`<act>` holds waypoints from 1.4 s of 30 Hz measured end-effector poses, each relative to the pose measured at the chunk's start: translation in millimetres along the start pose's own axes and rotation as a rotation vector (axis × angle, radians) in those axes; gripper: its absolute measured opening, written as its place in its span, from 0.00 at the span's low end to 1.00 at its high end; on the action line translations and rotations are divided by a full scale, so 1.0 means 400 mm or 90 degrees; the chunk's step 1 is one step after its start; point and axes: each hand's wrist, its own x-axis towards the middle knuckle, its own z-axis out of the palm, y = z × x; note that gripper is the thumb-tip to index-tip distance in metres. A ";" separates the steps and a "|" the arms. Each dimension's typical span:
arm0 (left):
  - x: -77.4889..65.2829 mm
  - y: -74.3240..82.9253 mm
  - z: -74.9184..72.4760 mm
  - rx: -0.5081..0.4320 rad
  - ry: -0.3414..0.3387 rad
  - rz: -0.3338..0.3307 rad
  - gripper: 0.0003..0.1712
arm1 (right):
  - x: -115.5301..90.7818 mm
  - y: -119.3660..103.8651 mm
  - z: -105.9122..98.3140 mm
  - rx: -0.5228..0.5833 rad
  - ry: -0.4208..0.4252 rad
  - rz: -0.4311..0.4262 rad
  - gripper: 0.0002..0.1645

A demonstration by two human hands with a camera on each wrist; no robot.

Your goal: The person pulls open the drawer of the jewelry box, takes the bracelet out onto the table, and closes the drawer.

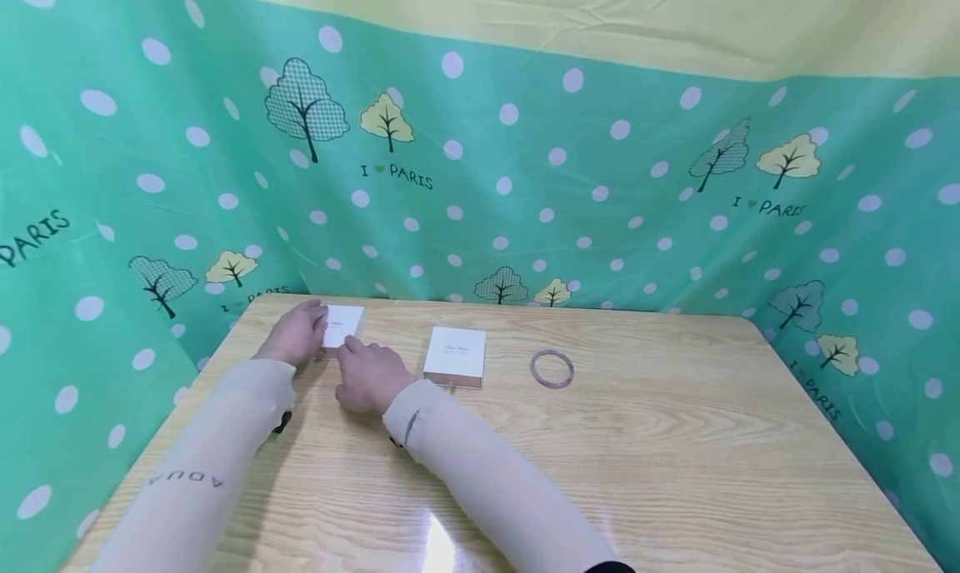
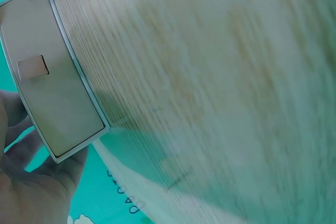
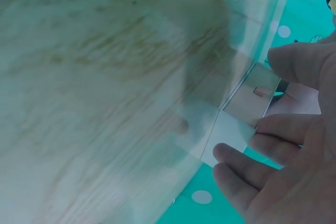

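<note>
A small white box (image 1: 343, 323) with faint lettering on its lid lies at the table's far left. My left hand (image 1: 297, 333) holds it by its left side, fingers bent along the edge. In the left wrist view the beige front face (image 2: 52, 93) of the box shows, with a small pull tab (image 2: 32, 68) in its middle. My right hand (image 1: 371, 375) is at the box's front right corner. In the right wrist view its fingers are loosely spread and its thumb (image 3: 294, 62) stands apart from them, with the box front (image 3: 252, 98) beyond.
A second white box (image 1: 455, 352), also lettered, sits to the right of my right hand, a small tab at its front. Further right lies a mauve ring-shaped bangle (image 1: 552, 369). The wooden table (image 1: 675, 456) is bordered by a green dotted curtain (image 1: 525, 181) behind and at the sides.
</note>
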 end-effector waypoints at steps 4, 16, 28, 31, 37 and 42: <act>-0.002 -0.004 0.002 -0.002 0.002 0.007 0.26 | -0.003 0.002 0.000 0.000 0.002 -0.006 0.33; -0.018 0.004 0.007 0.014 0.018 0.017 0.25 | -0.018 0.011 -0.007 0.036 0.008 -0.009 0.32; -0.028 0.003 0.014 0.045 0.027 0.049 0.24 | -0.034 0.014 -0.004 0.052 0.008 0.000 0.32; -0.030 0.002 0.013 0.044 0.027 0.057 0.25 | -0.033 0.014 -0.002 0.053 0.011 -0.001 0.32; -0.034 0.007 0.013 0.041 0.021 0.062 0.25 | -0.041 0.016 -0.001 0.069 0.008 0.004 0.33; -0.039 0.008 0.017 0.039 0.018 0.067 0.25 | -0.052 0.018 0.000 0.079 0.013 -0.001 0.34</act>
